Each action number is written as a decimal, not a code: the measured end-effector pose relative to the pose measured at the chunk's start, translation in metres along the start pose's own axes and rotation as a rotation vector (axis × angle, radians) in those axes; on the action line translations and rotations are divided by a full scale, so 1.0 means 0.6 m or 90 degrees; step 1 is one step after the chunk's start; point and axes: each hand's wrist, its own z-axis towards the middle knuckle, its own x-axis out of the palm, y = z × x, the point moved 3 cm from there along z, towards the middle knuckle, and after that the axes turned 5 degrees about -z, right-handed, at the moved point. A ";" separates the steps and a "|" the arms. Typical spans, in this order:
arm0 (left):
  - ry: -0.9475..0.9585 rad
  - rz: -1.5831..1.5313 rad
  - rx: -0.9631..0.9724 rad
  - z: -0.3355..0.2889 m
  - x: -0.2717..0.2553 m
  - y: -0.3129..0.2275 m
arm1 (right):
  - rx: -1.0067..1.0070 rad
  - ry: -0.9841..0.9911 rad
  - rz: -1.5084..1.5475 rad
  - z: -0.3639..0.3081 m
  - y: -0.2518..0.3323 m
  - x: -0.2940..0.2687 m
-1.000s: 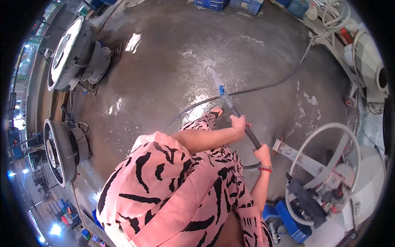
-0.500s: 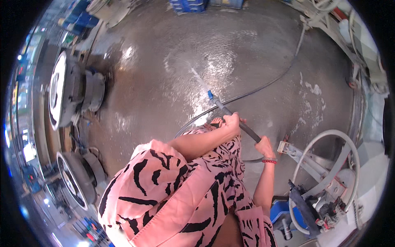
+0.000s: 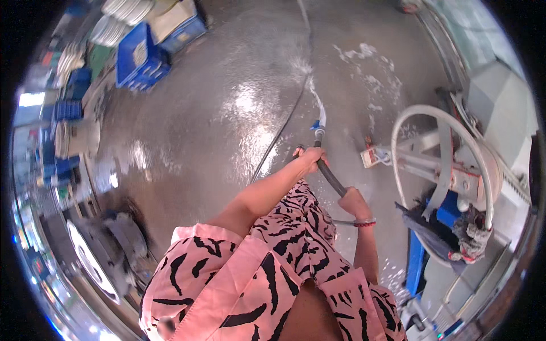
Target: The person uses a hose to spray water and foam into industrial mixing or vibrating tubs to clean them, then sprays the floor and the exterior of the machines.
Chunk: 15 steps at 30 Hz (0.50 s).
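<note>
A dark grey hose (image 3: pixel 331 177) runs between my two hands, held in front of my body. My left hand (image 3: pixel 312 158) wraps round it near its front end. Farther back along the hose, my right hand (image 3: pixel 355 203) is closed on it, with a red bead bracelet at the wrist. Just ahead of the left hand sits a blue-handled valve (image 3: pixel 316 125) at the tip. Water (image 3: pixel 321 108) streams from the tip and splashes on the wet grey floor (image 3: pixel 199 113).
Blue crates (image 3: pixel 136 57) stand at the far left, with stacked white discs (image 3: pixel 116 25) behind. A round machine (image 3: pixel 94 256) is at the near left. On the right are a metal frame (image 3: pixel 421 153) and a looped pale hose (image 3: pixel 398 131). The trailing hose (image 3: pixel 282 129) crosses the floor.
My view has swung to the right. The nozzle and water jet now point straight ahead, slightly right, instead of toward the left. Both hands keep their grip on the hose.
</note>
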 end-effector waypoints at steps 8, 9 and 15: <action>0.050 0.028 -0.185 0.042 0.155 0.034 | 0.098 -0.070 0.093 -0.021 -0.095 -0.044; 0.031 0.068 -0.199 0.045 0.163 0.025 | 0.101 -0.072 0.108 -0.014 -0.101 -0.039; 0.040 0.269 -0.253 0.041 0.217 -0.015 | 0.066 -0.140 0.218 0.002 -0.081 -0.032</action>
